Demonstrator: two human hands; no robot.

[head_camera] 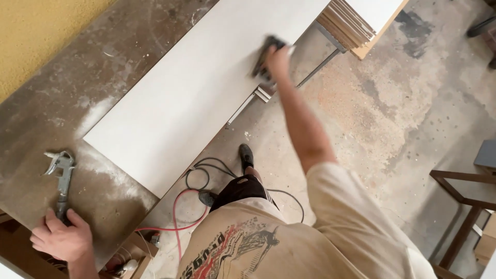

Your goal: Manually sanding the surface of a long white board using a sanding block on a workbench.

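Dusty workshop, scuffed steel-grey bench (pixel 46 103) against a yellow wall. At seven o'clock the left hand (pixel 61 238) is closed on an air blow gun (pixel 62 178). At twelve, the right hand (pixel 276 59) clamps a dark sanding block (pixel 264 58) on the white panel (pixel 206 88). The panel overhangs and could tip; red hose (pixel 175 217) and cables (pixel 206 173) underfoot could trip.

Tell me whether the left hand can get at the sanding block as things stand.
Probably not. The left hand rests at the handle of the air gun on the bench's near end, while the sanding block sits far up the white panel under the right hand.
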